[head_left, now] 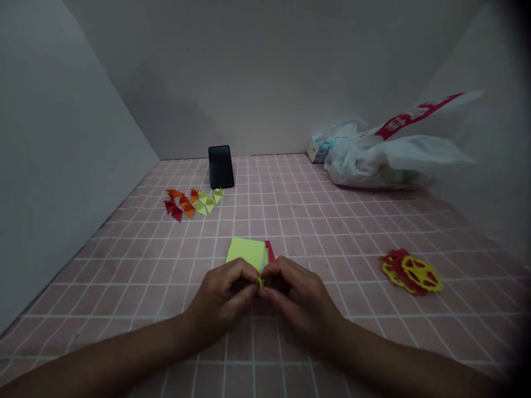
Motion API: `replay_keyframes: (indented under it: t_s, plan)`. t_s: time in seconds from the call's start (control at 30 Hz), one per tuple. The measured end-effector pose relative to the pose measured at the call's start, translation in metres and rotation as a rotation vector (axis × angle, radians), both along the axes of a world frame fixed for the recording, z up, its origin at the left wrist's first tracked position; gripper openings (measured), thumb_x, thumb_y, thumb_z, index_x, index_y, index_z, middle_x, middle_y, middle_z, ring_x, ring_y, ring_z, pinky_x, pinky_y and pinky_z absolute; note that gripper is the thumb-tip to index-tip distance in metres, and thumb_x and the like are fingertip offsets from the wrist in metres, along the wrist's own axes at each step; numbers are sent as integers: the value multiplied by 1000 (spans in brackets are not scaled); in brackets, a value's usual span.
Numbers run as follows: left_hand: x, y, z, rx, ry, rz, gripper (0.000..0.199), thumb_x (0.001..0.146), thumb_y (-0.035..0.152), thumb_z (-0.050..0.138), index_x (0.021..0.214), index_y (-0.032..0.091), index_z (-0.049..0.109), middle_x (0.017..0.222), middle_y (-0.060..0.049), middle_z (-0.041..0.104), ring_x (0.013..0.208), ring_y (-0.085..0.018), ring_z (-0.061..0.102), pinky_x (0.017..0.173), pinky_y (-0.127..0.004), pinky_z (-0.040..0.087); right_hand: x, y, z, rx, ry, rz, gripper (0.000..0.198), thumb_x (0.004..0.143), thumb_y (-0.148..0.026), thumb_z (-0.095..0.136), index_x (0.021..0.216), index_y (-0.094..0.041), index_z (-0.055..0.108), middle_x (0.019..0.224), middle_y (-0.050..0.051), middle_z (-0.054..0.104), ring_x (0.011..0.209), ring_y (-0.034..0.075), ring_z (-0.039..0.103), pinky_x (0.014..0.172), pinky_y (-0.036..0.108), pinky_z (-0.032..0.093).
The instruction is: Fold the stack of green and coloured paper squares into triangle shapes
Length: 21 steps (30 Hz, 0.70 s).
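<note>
My left hand [226, 290] and my right hand [296, 296] meet at the middle of the table, thumbs and forefingers pinched together. Between the fingertips is a small folded piece of yellow-green paper [260, 281], mostly hidden by the fingers. Just beyond the hands lies a stack of square paper with a yellow-green sheet [248, 250] on top. A red sheet [270, 251] sticks out at the stack's right side.
Several small folded paper pieces in red, orange and pale yellow [208, 202] lie at the back left, near a black phone [221, 167]. Red and yellow paper cutouts [418, 273] rest at the right. A white plastic bag [352, 163] and a box [317, 150] stand at the back right.
</note>
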<state>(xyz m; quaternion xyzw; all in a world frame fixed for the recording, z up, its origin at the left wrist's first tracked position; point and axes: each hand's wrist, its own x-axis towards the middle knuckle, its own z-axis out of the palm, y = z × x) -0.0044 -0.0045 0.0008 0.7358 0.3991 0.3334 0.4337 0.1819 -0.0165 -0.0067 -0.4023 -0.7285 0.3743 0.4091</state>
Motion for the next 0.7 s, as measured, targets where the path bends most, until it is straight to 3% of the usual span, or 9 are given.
replay_keyframes:
  t_s: [0.4,0.7]
  plan:
    - [0,-1,-5,185,37,-11,11,85,7,53,82,15,60,79,-4,63,72,-15,59,67,-27,45,-3,1,-1,10,56,-1,21,81,-1,62,77,-19,51,76,-3,53,70,11,48,63,22,36]
    - [0,2,-7,257,105,14,11,86,6,53,83,16,59,78,-3,62,72,-14,58,66,-26,44,-2,-3,0,-85,69,23,10,87,-10,56,80,-18,57,74,-3,57,66,10,52,62,22,39]
